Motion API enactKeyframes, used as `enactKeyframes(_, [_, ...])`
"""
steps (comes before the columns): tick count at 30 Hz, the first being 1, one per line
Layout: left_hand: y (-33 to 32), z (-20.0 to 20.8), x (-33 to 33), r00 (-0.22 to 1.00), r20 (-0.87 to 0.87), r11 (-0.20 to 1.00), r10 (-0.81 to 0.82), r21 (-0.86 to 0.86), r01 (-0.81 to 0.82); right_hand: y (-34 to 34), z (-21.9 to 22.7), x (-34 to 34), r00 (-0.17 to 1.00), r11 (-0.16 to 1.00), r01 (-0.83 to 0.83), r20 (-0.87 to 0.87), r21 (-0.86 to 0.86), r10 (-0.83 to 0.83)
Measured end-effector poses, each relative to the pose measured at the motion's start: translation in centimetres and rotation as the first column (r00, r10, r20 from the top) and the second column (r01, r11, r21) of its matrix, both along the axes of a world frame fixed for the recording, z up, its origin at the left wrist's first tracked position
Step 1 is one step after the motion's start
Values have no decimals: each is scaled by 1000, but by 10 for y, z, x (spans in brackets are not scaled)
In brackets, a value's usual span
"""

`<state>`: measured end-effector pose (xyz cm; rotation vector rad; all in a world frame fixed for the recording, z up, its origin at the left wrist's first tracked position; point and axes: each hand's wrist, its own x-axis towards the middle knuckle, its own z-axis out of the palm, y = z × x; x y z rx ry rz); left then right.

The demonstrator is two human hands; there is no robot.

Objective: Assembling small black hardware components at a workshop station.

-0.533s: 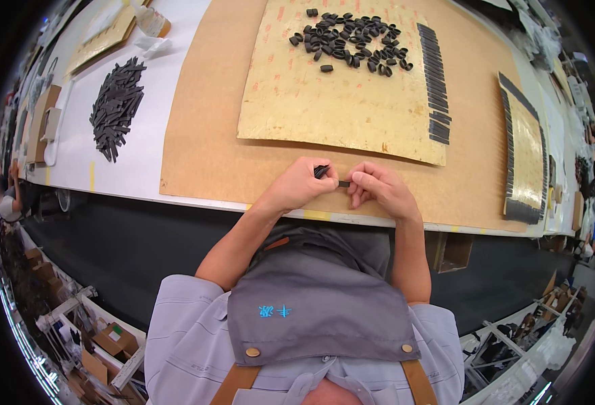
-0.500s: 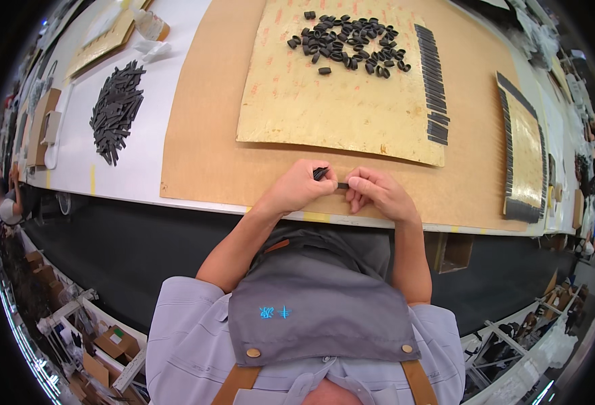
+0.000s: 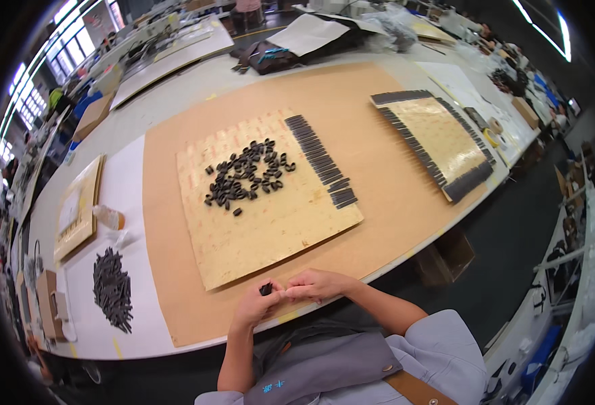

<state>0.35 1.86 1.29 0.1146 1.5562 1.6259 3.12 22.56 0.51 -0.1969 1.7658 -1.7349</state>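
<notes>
At the near edge of the table my left hand (image 3: 254, 305) is closed around a small black piece (image 3: 266, 289), its dark end showing above the fingers. Whether this is one strip or several I cannot tell. My right hand (image 3: 316, 285) touches the left fingertips, its fingers pinched together over something hidden. Just beyond both hands lies a yellowish board (image 3: 243, 260). A heap of small black loops (image 3: 249, 174) covers its middle, and one loop sits apart from the heap. Along the board's right edge runs a row of flat black strips (image 3: 319, 158).
Brown paper (image 3: 378, 223) lies under the board. A pile of loose black strips (image 3: 112, 289) is on the left, near a bottle (image 3: 108, 217) lying on its side. Another board (image 3: 439, 135), edged with black strips, rests at the right. A dark bundle (image 3: 270, 57) sits at the back.
The view has swung up and to the right, showing more of the room. My hands have come closer together, and the short black strip end between them no longer shows.
</notes>
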Motion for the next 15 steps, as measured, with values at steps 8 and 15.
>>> enactKeyframes(8, [-9,-11,-1,981,167,975,98,183,-128,-16,-4,-27,865,994,111,-493,14,-90])
enactKeyframes(15, [1,-19,11,894,252,798,371,405,-445,-6,22,-104,726,836,499,-636,228,-260])
